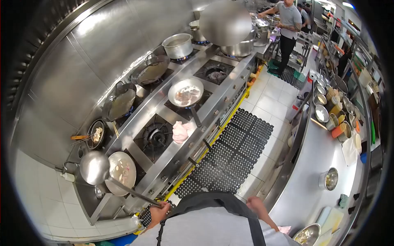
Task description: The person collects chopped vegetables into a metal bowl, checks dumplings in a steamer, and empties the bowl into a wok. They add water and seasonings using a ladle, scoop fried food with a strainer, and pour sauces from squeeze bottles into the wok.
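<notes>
I see the left hand (161,208) wrapped round a ladle (94,167), a pan (125,163) ahead of it; whether the right hand (255,204) grips anything, I can't tell.

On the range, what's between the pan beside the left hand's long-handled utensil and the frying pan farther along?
Head view: a burner with nothing on it; a crumpled pink cloth lies beside it, toward the aisle.

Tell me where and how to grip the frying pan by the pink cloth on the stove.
Grip the outer end of its dark handle, coming from the side of the black mat: the frying pan sits on the stove with that handle slanting toward the front edge. The right hand seems best, since the left hand holds a ladle.
</notes>
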The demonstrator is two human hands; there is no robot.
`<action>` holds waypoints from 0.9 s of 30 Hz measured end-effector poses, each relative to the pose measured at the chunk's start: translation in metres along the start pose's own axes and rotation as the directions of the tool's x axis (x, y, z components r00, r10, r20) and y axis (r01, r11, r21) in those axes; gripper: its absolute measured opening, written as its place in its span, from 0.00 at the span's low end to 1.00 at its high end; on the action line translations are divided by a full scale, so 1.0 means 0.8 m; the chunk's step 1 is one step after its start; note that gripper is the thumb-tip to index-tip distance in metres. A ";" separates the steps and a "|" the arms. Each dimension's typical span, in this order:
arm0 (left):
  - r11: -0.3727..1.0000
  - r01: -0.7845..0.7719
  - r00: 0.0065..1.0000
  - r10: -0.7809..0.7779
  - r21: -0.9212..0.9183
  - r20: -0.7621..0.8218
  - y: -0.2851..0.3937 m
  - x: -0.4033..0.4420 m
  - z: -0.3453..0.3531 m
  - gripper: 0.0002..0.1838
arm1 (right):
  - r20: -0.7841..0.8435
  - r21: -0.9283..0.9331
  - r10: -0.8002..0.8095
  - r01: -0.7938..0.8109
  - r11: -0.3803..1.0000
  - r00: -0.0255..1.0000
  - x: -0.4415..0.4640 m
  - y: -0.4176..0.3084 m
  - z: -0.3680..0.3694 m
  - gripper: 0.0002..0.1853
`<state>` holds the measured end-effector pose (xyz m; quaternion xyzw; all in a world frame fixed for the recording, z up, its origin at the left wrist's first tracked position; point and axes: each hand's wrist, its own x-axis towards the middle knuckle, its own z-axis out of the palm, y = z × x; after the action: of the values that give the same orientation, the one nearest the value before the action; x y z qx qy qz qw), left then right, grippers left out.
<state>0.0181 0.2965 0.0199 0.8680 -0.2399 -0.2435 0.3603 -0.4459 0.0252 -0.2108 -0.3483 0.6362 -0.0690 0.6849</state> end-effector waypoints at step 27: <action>0.960 -0.250 0.890 0.178 0.123 0.420 0.248 0.357 0.213 0.14 | -0.180 0.254 0.008 0.038 0.966 0.984 0.114 -0.348 -0.032 0.14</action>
<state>0.0880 -0.0831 -0.0100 0.7948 -0.4239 -0.3549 0.2504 -0.3555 -0.2418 -0.1275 -0.2541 0.6784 -0.1869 0.6635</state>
